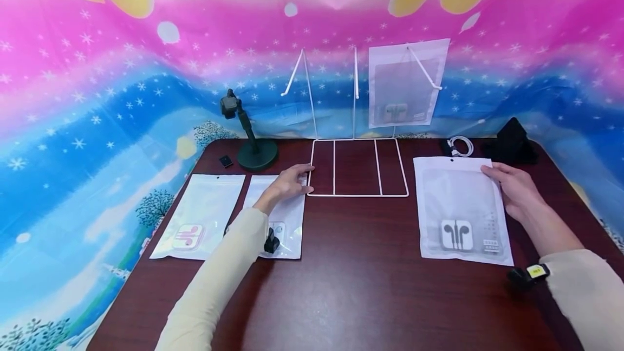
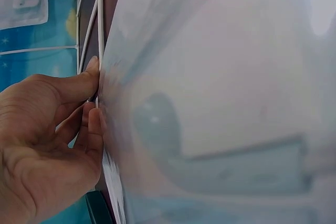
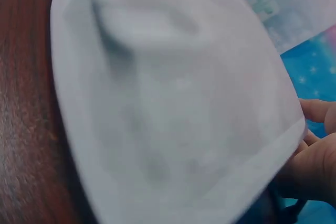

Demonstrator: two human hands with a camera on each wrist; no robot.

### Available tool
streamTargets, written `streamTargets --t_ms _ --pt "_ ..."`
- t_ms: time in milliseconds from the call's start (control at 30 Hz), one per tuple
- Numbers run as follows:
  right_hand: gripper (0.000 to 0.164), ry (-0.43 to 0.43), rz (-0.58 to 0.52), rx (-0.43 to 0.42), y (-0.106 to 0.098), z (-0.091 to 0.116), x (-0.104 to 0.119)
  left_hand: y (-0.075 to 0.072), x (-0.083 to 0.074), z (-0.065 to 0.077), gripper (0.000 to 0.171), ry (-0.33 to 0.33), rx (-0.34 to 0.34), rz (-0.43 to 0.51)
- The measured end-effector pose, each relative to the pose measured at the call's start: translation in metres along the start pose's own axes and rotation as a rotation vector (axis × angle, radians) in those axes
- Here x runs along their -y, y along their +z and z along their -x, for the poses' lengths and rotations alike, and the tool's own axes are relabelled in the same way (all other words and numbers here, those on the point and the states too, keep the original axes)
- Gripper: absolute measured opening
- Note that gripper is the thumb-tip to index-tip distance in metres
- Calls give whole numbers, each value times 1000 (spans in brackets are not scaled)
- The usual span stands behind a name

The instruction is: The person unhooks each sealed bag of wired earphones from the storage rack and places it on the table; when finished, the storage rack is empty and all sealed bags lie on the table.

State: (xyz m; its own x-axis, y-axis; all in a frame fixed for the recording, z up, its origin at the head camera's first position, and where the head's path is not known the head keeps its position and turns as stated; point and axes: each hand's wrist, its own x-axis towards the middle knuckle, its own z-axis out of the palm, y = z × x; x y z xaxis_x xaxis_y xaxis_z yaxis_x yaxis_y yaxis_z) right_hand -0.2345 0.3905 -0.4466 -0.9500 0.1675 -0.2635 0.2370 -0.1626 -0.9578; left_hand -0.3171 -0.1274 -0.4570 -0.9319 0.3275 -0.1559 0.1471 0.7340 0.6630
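White frosted plastic pouch with an earphone motif (image 1: pixel 455 199) sits at the right of the frame, the right hand's grip (image 1: pixel 517 188) clamped on its upper right edge. The left hand's grip (image 1: pixel 288 182) touches the white wire rack (image 1: pixel 334 167) at the frame's centre; whether it closes round the wire I cannot tell. Best, I judge, to hold the pouch flat, leave its small top hole (image 1: pixel 452 160) free and brace the rack

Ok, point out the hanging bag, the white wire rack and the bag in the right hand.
Hanging bag (image 1: pixel 403 84): head view, middle of its face.
White wire rack (image 1: pixel 358 195): head view, near bar of its base.
Held bag (image 1: pixel 460 205): head view, middle of its front.
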Motion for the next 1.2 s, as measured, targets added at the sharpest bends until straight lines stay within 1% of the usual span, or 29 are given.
streamTargets --t_ms 67,100,300,467,533,633,833,933,1067,1200 --pt "27 -11 -10 -4 0 -4 -6 0 -1 0 65 -2 2 7" --pt "26 -13 -13 -11 0 -6 -9 -1 -1 0 65 -3 3 10" --pt "43 -15 14 -86 3 -15 -20 0 -2 0 65 -2 0 6" --pt "54 31 57 -128 5 -19 -23 1 -2 -1 65 -4 -1 11" --pt "58 46 91 -143 5 -20 -23 1 -2 -2 65 -4 -1 10" --pt "59 50 143 -166 4 -21 -21 1 -2 -2 64 -5 -2 9" --pt "59 -22 356 -166 0 -22 -18 1 -1 -1 63 11 -2 -4" --pt "58 -53 412 -158 -4 -22 -17 0 -1 0 62 21 -4 -9" --pt "57 -70 404 -154 -9 -22 -15 0 0 0 62 23 -3 -6" --pt "60 -85 331 -122 -14 -25 -12 0 2 0 63 12 0 5"
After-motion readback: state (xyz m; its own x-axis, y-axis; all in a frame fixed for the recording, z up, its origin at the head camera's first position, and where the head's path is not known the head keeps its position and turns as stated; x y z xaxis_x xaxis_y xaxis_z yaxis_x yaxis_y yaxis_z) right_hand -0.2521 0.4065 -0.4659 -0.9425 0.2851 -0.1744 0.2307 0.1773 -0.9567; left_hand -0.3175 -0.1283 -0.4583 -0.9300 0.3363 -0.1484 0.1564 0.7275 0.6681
